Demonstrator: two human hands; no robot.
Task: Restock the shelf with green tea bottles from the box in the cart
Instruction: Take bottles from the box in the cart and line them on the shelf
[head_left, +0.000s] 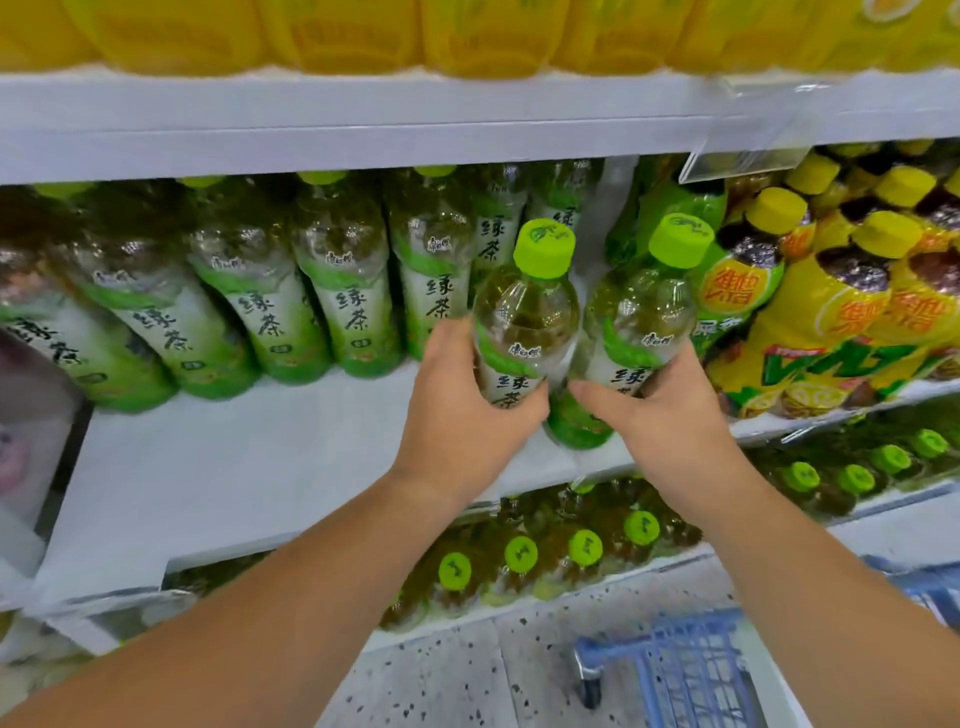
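Each hand grasps one upright bottle: left hand (467, 410) on the left bottle (524, 317), right hand (670, 415) on the right bottle (634, 322). Both probably rest on the shelf (234, 457); the stocked row lies behind and leftward.

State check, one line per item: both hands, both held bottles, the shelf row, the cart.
left hand: gripping left bottle
right hand: gripping right bottle
left bottle: capped, upright, held
right bottle: capped, upright, held
shelved green tea row: upright, at back, front bare
blue cart: on floor, contents hidden
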